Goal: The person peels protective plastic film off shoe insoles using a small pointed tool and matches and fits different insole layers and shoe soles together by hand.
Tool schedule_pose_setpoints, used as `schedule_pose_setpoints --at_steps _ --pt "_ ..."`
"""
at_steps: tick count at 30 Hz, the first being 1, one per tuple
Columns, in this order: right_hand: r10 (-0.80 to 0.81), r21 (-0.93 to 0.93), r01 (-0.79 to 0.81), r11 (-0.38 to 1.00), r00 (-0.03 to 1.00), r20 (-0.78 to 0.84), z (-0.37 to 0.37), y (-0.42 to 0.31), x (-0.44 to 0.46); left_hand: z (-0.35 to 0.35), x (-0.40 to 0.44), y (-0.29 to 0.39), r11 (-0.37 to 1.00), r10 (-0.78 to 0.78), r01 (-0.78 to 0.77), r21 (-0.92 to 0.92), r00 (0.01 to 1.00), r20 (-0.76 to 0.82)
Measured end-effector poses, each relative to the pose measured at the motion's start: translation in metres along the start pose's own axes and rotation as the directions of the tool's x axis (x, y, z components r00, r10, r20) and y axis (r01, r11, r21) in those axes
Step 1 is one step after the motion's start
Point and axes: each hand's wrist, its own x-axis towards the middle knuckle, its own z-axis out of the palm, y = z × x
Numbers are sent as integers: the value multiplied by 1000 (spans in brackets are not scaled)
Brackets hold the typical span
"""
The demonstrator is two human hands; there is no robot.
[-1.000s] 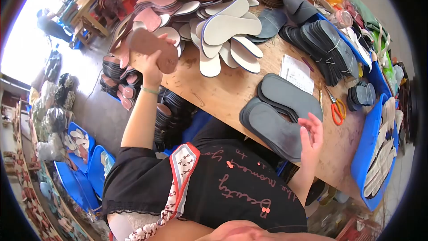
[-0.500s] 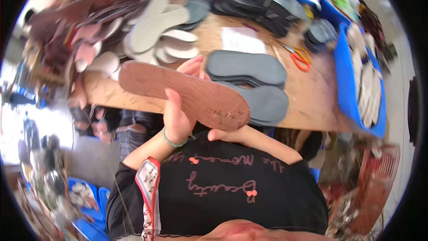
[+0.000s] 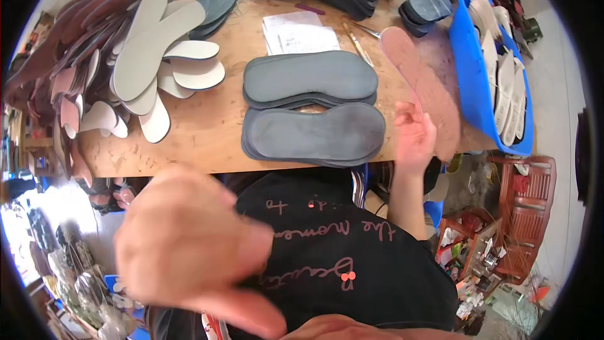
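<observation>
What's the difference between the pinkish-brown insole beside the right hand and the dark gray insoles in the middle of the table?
Color: the pinkish-brown insole is warm and reddish, while the dark gray insoles look cool-toned.
Grouping: the gray ones lie in two neighboring stacks; the brown one is apart from them.
Pose: the brown one slants, while the gray ones lie roughly along the front edge.
Both share a long, rounded sole shape.

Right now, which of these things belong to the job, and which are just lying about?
Likely in the job:
- brown insole, by the right hand
- farther grey stack
- nearer grey stack

Apparently just lying about:
- papers
- purple stick, beyond the papers
</observation>
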Motion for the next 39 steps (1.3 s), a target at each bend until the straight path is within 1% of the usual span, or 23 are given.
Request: schedule_pose_setpoints --at_steps 1,2,3,4,5,8,9,11,12,15,17,18,19,20,21,22,24,27,30,33,36,37,39 --pt "43 -115 -33 993 996 83 0 -12 9 7 5 1 998 65 -64 10 987 -149" --pt "94 -229 -56 972 983 160 0 -15 14 9 7 -2 997 75 -75 10 982 -176" --pt "118 -327 -63 943 982 150 5 -10 17 10 9 -5 996 87 -87 9 976 -201" --pt "134 -312 -84 946 981 141 11 -5 21 9 10 -9 995 100 -101 8 969 -225" --pt "148 -300 -104 948 981 128 19 -2 26 5 10 -15 993 115 -115 9 979 -170" --pt "210 -247 -174 953 969 127 42 5 39 8 14 -26 993 75 -52 108 970 -229" --pt "236 -221 -202 954 962 140 48 9 44 10 16 -31 994 59 -33 104 966 -253" --pt "296 -270 -234 934 930 217 56 13 54 14 19 -43 995 39 -8 103 952 -302" --pt "325 -297 -248 922 912 250 58 15 58 11 17 -47 995 24 3 97 959 -282" --pt "401 -359 -292 886 872 279 60 23 70 1 12 -60 997 -13 29 70 976 -218" --pt "432 -374 -309 875 846 313 52 35 76 -2 12 -67 996 -37 49 69 986 -164" --pt "446 -383 -314 869 832 331 49 39 79 -2 11 -72 989 -128 136 63 985 -118" --pt "439 -340 -333 879 844 308 52 42 79 0 9 -80 974 -214 218 59 974 -73" --pt "435 -298 -353 887 855 281 56 44 77 7 5 -88 937 -346 346 39 938 -19" --pt "425 -254 -364 896 869 255 58 45 77 14 1 -96 883 -470 469 34 882 35" --pt "442 -209 -395 894 856 270 51 48 79 29 -7 -106 784 -619 621 23 779 101" --pt "475 -116 -462 879 830 291 34 54 78 58 -29 -133 604 -775 749 270 631 -17" --pt "446 -142 -423 895 844 297 39 50 80 77 -48 -165 645 -610 639 418 761 -222" --pt "486 -203 -446 872 839 245 41 46 75 88 -63 -180 661 -627 649 376 753 -197" --pt "445 -77 -444 893 841 308 32 50 74 82 -65 -188 658 -662 649 382 740 -118" --pt "383 125 -431 894 878 287 28 55 74 75 -62 -195 674 -607 582 455 787 -109" --pt "385 56 -413 909 883 268 30 55 72 75 -64 -194 672 -660 663 331 738 -140" --pt "381 -79 -373 924 895 233 35 53 65 77 -69 -194 625 -760 778 67 626 -174"
